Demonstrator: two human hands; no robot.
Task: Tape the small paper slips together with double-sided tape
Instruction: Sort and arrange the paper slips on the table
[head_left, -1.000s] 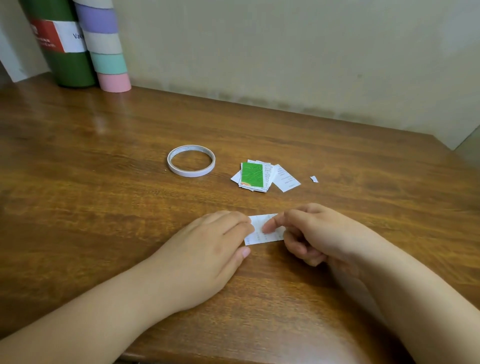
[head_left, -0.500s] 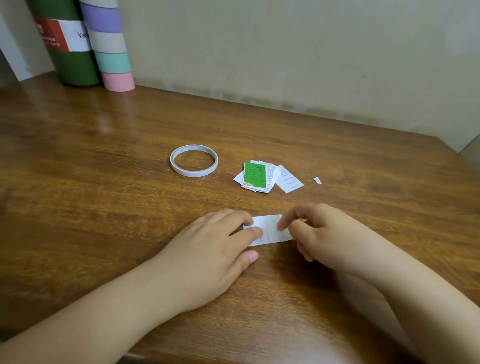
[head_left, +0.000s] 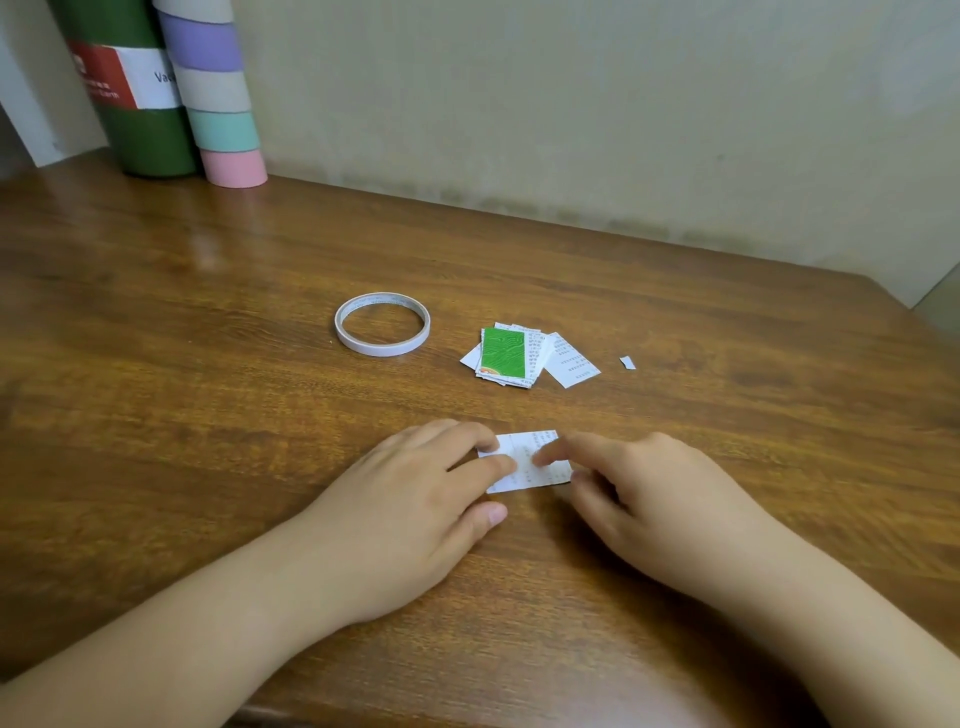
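**Pressing the slip flat: keep it pinned**

You're holding the paper slip (head_left: 527, 460) flat on the wooden table (head_left: 208, 415) between both hands. Your left hand (head_left: 410, 512) is lying on its left end with fingers straight, pressing down. Your right hand (head_left: 639, 499) is touching the slip's middle with an extended forefinger, the other fingers loosely curled and holding nothing. Whether tape is already on the slip, I can't tell.

To do this well, I'd keep the left fingers anchoring while the right forefinger is rubbing outward, so nothing skews or bubbles.

Beyond your left fingertips the tape roll (head_left: 382, 323) is lying flat; beyond your right hand the slip pile (head_left: 519, 356) is waiting, with a scrap (head_left: 627, 362) further right. Far left, a green tube (head_left: 140, 93) and a striped tube (head_left: 218, 93) are standing against the wall (head_left: 571, 104).
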